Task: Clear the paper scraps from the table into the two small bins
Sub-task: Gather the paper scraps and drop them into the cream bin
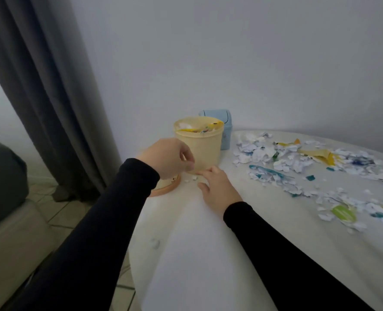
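Note:
A cream-yellow bin point(205, 147) stands open at the table's far left, filled with scraps up to its rim. Behind it stands a light blue bin point(224, 122) with a swing lid. My left hand point(167, 157) hovers just left of the yellow bin's base, fingers curled and pinched together; whether they hold a scrap is unclear. My right hand point(218, 189) lies flat on the table in front of the bin, fingers spread. A few tiny white scraps point(192, 178) lie between my hands. A wide litter of torn paper scraps point(298, 162) covers the table's right side.
An orange-rimmed lid point(165, 190) lies at the table's left edge under my left wrist. The white table point(197, 254) has a rounded edge dropping to a tiled floor point(42, 194). A grey curtain point(51, 86) hangs on the left, and a wall is behind the bins.

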A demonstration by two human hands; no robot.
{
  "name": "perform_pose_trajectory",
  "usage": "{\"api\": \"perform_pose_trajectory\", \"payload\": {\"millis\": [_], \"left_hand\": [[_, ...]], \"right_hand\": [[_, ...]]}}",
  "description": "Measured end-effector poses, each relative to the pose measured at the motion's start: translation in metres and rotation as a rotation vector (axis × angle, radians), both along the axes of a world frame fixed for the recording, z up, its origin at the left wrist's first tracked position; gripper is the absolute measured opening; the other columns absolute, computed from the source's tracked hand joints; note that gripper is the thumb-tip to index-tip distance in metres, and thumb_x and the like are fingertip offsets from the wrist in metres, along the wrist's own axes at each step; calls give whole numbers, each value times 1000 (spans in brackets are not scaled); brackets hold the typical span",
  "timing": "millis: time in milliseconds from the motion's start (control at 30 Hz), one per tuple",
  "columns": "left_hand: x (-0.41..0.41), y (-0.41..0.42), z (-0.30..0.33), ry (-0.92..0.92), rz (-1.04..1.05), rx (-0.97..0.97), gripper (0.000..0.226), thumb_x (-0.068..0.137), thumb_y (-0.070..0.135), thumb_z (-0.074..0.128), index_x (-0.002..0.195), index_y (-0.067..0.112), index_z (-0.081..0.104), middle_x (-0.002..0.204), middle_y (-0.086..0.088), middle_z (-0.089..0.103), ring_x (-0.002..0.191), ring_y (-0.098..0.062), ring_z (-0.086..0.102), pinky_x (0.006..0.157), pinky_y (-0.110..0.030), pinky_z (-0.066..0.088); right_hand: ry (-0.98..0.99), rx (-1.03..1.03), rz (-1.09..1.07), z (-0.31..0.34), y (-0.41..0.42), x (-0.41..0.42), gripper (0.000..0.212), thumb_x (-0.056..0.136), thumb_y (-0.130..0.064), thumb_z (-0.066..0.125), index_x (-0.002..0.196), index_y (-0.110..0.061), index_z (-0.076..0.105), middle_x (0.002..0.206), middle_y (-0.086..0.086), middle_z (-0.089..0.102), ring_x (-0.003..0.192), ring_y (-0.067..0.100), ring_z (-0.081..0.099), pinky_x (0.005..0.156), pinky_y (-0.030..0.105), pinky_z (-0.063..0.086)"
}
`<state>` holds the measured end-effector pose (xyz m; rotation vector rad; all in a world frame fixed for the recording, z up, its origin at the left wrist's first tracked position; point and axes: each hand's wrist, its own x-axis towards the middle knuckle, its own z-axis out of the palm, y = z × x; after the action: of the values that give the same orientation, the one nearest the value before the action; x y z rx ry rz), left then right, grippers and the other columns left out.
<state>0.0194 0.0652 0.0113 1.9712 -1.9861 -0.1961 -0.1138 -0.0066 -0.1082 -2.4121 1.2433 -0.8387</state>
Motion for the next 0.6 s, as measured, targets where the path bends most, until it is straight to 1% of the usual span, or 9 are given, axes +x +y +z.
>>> {"api": "perform_pose_trajectory", "payload": {"millis": [33, 100, 167, 233, 300, 433, 467, 533, 600], "left_hand": [[3, 4, -5, -64, 9, 78, 2, 80, 35, 68, 82, 34, 68, 82, 14, 58, 71, -5, 54, 64, -20, 42], [6, 13, -12, -187, 20, 255, 11, 70, 40, 76, 77, 37, 68, 88, 9, 64, 80, -14, 62, 73, -27, 52], [8, 26, -16, -248, 6, 493, 25, 68, 38, 81, 89, 32, 69, 96, 1, 70, 76, -17, 65, 61, -26, 56], [8, 36, -20, -282, 7, 708, 33, 71, 32, 81, 99, 24, 66, 102, -1, 71, 67, -11, 60, 50, -18, 47], [8, 43, -25, -319, 4, 809, 36, 73, 26, 80, 105, 20, 64, 102, -3, 71, 67, -8, 60, 59, -17, 48], [9, 44, -34, -296, -11, 853, 40, 79, 16, 75, 117, 9, 63, 112, -9, 70, 94, -17, 69, 94, -26, 49], [10, 44, -36, -260, -14, 847, 39, 80, 14, 74, 116, 7, 63, 111, -10, 70, 88, -16, 69, 95, -27, 49], [15, 39, -41, -183, -16, 805, 33, 80, 12, 74, 112, 5, 66, 91, -5, 74, 64, -7, 62, 85, -23, 52], [19, 33, -45, -113, 4, 714, 21, 78, 13, 75, 99, 10, 70, 57, 7, 66, 47, -1, 55, 57, -14, 51]], "right_hand": [[33, -4, -4, -1, 2, 3, 37, 95, -10, 47, 132, -12, 53, 124, 9, 48, 118, 24, 41, 101, 24, 32], [86, -28, -2, -2, 3, 6, 41, 95, -4, 44, 133, -15, 52, 130, 8, 48, 121, 27, 40, 104, 29, 34], [143, -33, -9, -4, 2, 9, 46, 94, 0, 40, 136, -16, 49, 135, 6, 46, 124, 26, 37, 105, 28, 32], [166, -32, -31, -4, 1, 11, 51, 92, 4, 39, 138, -17, 47, 139, 5, 43, 127, 24, 34, 105, 27, 30], [157, -44, -64, -4, 2, 13, 53, 90, 8, 39, 138, -14, 46, 137, 7, 44, 126, 25, 37, 104, 28, 34], [171, -60, -116, -5, 2, 15, 50, 88, 11, 37, 133, -8, 49, 128, 13, 49, 118, 28, 43, 99, 32, 41], [178, -63, -118, -5, 1, 16, 50, 88, 11, 36, 133, -8, 49, 128, 13, 50, 117, 29, 44, 98, 33, 42], [183, -67, -109, -5, -1, 17, 52, 88, 12, 35, 133, -8, 50, 127, 12, 53, 115, 29, 45, 97, 33, 42], [178, -74, -90, -5, -2, 19, 58, 86, 15, 32, 134, -11, 50, 125, 10, 56, 113, 30, 47, 97, 33, 42]]}}
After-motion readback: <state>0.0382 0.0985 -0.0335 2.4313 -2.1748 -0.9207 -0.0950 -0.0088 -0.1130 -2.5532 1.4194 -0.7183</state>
